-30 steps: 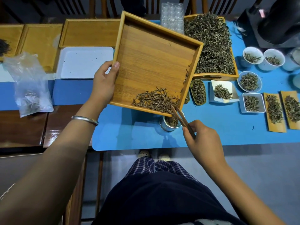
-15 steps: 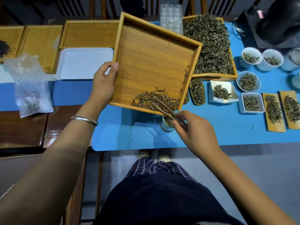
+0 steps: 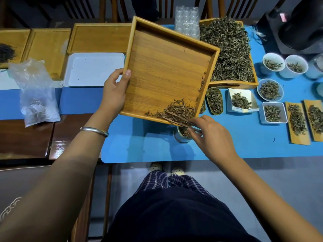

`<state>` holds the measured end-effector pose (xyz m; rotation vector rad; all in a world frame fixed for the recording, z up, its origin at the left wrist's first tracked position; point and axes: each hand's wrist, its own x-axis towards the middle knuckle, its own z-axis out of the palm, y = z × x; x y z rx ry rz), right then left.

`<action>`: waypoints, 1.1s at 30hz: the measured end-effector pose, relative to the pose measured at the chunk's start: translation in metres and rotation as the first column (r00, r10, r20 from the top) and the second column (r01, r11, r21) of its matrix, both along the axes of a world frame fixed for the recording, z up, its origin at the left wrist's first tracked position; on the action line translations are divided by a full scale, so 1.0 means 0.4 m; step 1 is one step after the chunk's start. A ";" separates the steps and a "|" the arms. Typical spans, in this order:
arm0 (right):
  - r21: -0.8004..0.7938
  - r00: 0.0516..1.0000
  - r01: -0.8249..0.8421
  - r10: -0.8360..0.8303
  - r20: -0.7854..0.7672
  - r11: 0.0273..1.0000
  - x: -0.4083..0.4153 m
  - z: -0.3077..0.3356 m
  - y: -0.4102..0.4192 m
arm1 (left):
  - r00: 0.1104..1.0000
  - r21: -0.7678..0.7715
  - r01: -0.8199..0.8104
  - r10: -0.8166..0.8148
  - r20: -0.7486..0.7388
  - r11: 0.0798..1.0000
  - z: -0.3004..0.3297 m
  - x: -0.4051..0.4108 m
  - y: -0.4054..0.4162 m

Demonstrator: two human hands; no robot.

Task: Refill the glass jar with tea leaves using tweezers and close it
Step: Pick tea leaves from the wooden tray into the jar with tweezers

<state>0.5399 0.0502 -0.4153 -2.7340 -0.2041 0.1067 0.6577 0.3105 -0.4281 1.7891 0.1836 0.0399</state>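
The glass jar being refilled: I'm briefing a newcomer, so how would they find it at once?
Start from the tilted bamboo tray held by the left hand above the blue mat. Under its low corner, where the loose leaves have gathered, stands the glass jar. Unlike the white dishes at right, it is clear, round and partly hidden.

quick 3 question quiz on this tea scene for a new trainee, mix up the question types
1. True or false: the left hand holds the wooden tray flat on the table.
2. Which tool does the right hand hold? A) spoon B) tweezers C) brush
3. Where in the tray does the pile of tea leaves lie, and what stands under that corner?

Key
1. False: the tray is lifted and tilted.
2. B
3. In the low corner near the right hand; the jar stands below it, open, with leaves inside.
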 end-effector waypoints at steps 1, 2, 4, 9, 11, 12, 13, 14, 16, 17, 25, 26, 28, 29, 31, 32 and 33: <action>-0.009 1.000 0.010 -0.010 -0.007 1.000 -0.001 -0.001 -0.008 | 1.000 0.003 0.003 -0.003 -0.001 1.000 0.000 0.001 0.001; -0.016 1.000 0.019 -0.019 -0.013 1.000 -0.002 -0.001 -0.015 | 1.000 0.005 0.005 -0.005 -0.001 1.000 -0.001 0.003 0.002; -0.019 0.999 0.032 -0.033 -0.023 0.999 -0.005 0.000 -0.024 | 1.000 0.002 0.008 -0.008 0.004 1.000 -0.003 0.005 0.002; 0.005 0.998 0.052 -0.052 -0.034 0.999 -0.014 0.001 -0.033 | 1.000 0.007 0.021 -0.021 0.007 1.000 0.000 0.010 0.001; 0.004 0.997 0.060 -0.060 -0.047 0.998 -0.020 -0.001 -0.039 | 1.000 0.010 0.020 -0.020 0.005 1.000 0.002 0.012 0.000; 0.007 0.996 0.067 -0.066 -0.057 0.998 -0.024 -0.001 -0.042 | 1.000 0.012 0.018 -0.018 0.006 1.000 0.003 0.013 0.000; 0.012 0.995 0.076 -0.075 -0.066 0.997 -0.029 -0.001 -0.045 | 1.000 0.016 0.017 -0.017 0.007 1.000 0.003 0.013 -0.001; 0.016 0.994 0.085 -0.083 -0.074 0.996 -0.036 -0.001 -0.048 | 1.000 0.020 0.017 -0.017 0.009 1.000 0.003 0.013 -0.002; 0.024 0.991 0.102 -0.100 -0.087 0.994 -0.050 -0.001 -0.056 | 1.000 0.023 0.016 -0.017 0.011 1.000 0.003 0.013 -0.003; 0.027 0.990 0.113 -0.110 -0.092 0.993 -0.057 -0.001 -0.060 | 1.000 0.019 0.015 -0.016 0.010 1.000 0.003 0.013 -0.004; 0.058 0.980 0.176 -0.169 -0.104 0.983 -0.102 -0.005 -0.091 | 1.000 0.004 -0.013 0.013 0.003 1.000 0.008 0.010 -0.008; 0.057 0.980 0.178 -0.172 -0.104 0.982 -0.105 -0.006 -0.094 | 1.000 0.008 -0.011 0.011 0.001 1.000 0.009 0.009 -0.008; 0.050 0.978 0.184 -0.177 -0.114 0.982 -0.110 -0.008 -0.100 | 1.000 0.012 -0.007 0.007 0.003 1.000 0.012 0.007 -0.009; 0.045 0.976 0.184 -0.177 -0.124 0.982 -0.113 -0.009 -0.103 | 1.000 0.011 -0.007 0.007 0.005 1.000 0.013 0.007 -0.010; 0.035 0.973 0.186 -0.180 -0.144 0.982 -0.117 -0.011 -0.107 | 1.000 0.006 -0.008 0.008 0.011 1.000 0.015 0.008 -0.011; 0.033 0.971 0.192 -0.185 -0.148 0.981 -0.119 -0.012 -0.109 | 1.000 0.005 -0.010 0.010 0.012 1.000 0.015 0.008 -0.011; 0.038 0.970 0.200 -0.193 -0.146 0.979 -0.121 -0.011 -0.111 | 1.000 0.004 -0.012 0.012 0.011 1.000 0.015 0.009 -0.011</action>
